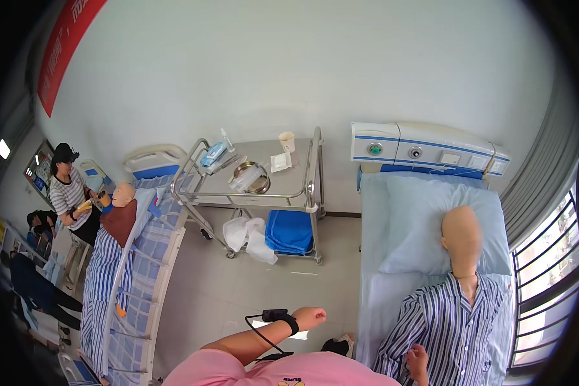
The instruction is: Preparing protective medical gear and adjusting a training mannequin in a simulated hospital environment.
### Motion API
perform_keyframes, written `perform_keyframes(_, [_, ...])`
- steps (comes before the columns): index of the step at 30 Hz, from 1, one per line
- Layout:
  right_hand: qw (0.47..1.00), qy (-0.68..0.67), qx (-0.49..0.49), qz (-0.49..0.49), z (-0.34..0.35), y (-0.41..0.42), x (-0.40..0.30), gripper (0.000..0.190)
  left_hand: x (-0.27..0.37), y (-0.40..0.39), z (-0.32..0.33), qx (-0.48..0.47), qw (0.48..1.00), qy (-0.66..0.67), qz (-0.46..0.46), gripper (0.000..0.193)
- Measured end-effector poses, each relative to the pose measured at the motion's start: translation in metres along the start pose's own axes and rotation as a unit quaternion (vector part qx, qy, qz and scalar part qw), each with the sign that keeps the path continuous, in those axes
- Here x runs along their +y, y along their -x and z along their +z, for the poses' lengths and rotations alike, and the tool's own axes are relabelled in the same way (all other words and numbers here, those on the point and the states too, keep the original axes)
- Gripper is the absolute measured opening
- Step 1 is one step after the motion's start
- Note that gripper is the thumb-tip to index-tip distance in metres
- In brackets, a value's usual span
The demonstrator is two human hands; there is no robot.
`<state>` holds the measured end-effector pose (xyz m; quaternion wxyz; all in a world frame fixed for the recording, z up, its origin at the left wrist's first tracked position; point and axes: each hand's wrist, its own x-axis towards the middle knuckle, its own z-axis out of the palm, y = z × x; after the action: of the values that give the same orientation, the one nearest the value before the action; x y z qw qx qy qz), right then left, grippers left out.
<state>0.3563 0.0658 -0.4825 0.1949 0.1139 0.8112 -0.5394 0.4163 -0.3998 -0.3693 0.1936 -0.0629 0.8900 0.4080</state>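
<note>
My left hand (310, 318), with a black strap and a small cabled device at the wrist, hangs over the floor between the trolley and the right bed, fingers curled and nothing seen in it. At the lower right, my right hand (417, 359) appears over the striped pajama sleeve of a patient manikin (461, 236); whether it touches the cloth I cannot tell. The manikin lies face up, its head on a light blue pillow (410, 207). A steel trolley (241, 197) carries a metal basin (260, 183), a wipes packet (213, 153), a spray bottle (227, 140) and a paper cup (286, 141).
Blue folded cloth (289, 231) and a white plastic bag (246, 234) occupy the trolley's lower shelf. At left, a person (70, 193) stands beside a railed bed (166, 270) with another manikin (124, 194). More people are farther back. A barred window (545, 280) borders the right bed.
</note>
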Motion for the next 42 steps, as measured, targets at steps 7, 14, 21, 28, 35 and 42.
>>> perform_keyframes(7, [0.982, 0.182, -0.046, 0.013, -0.009, -0.037, -0.026, 0.031, -0.092, -0.001, -0.004, -0.128, 0.971, -0.181, -0.092, 0.03])
perform_keyframes(14, [0.995, 0.081, -0.017, 0.061, -0.014, -0.041, -0.016, 0.032, -0.148, 0.022, -0.022, -0.397, 0.842, -0.348, -0.113, 0.025])
perform_keyframes(21, [0.988, 0.063, 0.093, 0.107, -0.004, 0.016, -0.013, 0.03, -0.061, -0.107, -0.025, -0.361, 0.913, 0.126, -0.143, 0.032])
perform_keyframes(28, [0.98, 0.103, 0.101, 0.134, 0.035, 0.048, -0.142, 0.03, -0.021, -0.207, -0.136, -0.206, 0.796, 0.546, -0.162, 0.027])
perform_keyframes(35, [0.974, 0.035, 0.11, 0.196, 0.075, 0.052, -0.161, 0.032, 0.016, -0.3, -0.164, -0.099, 0.852, 0.475, -0.197, 0.017])
perform_keyframes(42, [0.977, -0.006, 0.135, 0.165, 0.084, 0.051, -0.161, 0.03, -0.056, -0.324, -0.104, -0.196, 0.975, 0.108, -0.014, 0.018])
